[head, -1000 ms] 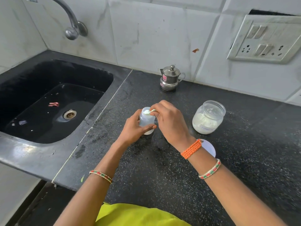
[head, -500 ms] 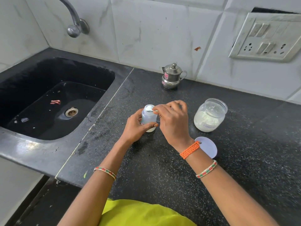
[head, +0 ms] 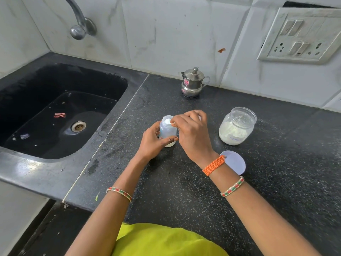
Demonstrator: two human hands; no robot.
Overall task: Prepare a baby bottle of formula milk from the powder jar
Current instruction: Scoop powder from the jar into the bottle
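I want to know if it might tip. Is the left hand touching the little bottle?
Touching. The head view shows the left hand wrapped round the bottle, thumb across its front.

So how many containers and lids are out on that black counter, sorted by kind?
Small clear plastic baby bottle, held in the hands: 1
Open round glass jar of white powder: 1
Small lidded steel pot: 1
Flat round white lid lying loose: 1
Total: 4
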